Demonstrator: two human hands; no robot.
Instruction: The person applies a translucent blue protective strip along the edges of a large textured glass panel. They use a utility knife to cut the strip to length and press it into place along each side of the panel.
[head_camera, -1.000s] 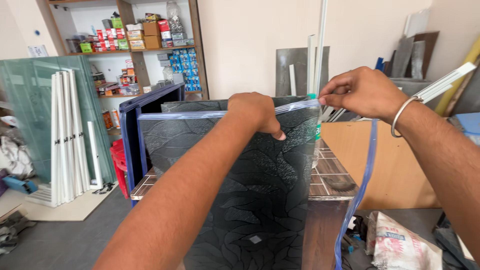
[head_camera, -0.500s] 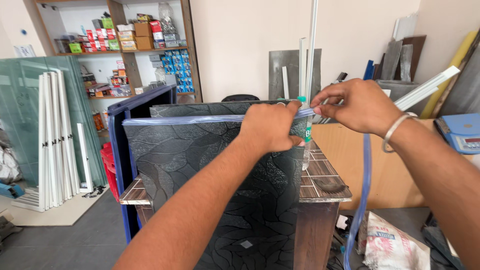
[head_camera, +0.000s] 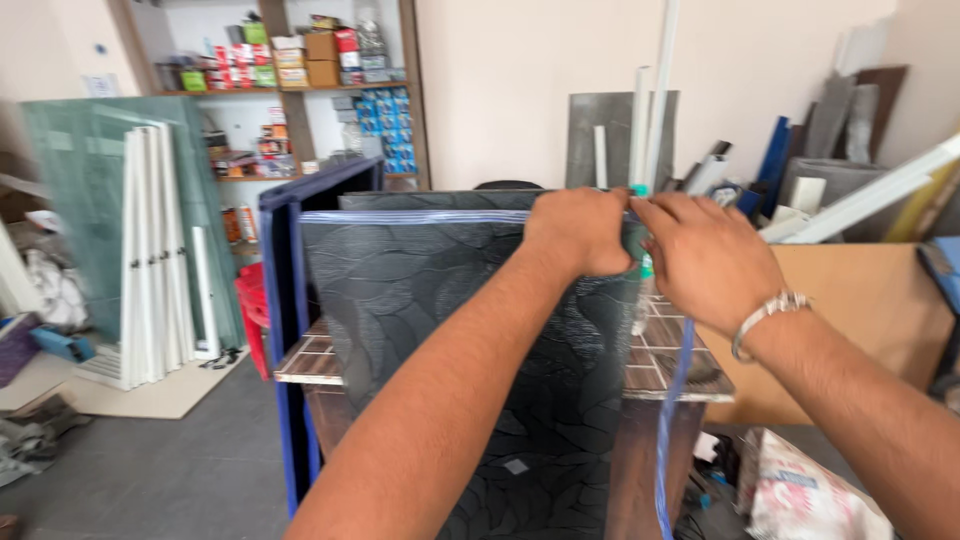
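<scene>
Hands meet at the top right corner of the dark patterned glass panel (head_camera: 450, 330), which stands upright against a tiled table (head_camera: 660, 365). The left hand (head_camera: 580, 230) grips the upper edge; the right hand (head_camera: 705, 255) pinches the blue edging strip (head_camera: 672, 420), which hangs loose down the side.

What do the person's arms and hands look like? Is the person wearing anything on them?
Both arms are bare as far as they show, with no sleeves and no gloves. The left hand wears nothing that shows. The right hand has a thin silver-coloured bracelet round the wrist. No rings or watch can be seen.
</scene>
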